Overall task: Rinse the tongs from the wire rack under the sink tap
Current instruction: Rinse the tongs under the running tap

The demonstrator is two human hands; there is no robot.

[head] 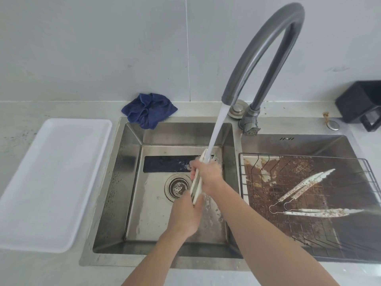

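Observation:
Cream-coloured tongs point(196, 185) are held upright-tilted over the left sink basin point(132, 182), under the running stream from the grey tap point(266, 56). My right hand point(208, 176) grips their upper part where the water strikes. My left hand point(185, 215) holds their lower end. Two more dirty tongs lie on the black wire rack point(369, 182) over the right basin: one pair point(307, 184) slanted, another pair point(317, 212) lying flat below it.
A white tray point(51, 182) lies on the counter left of the sink. A crumpled blue cloth point(148, 111) sits behind the left basin. A black container point(362, 104) stands at the back right. The round drain point(177, 187) is beside my hands.

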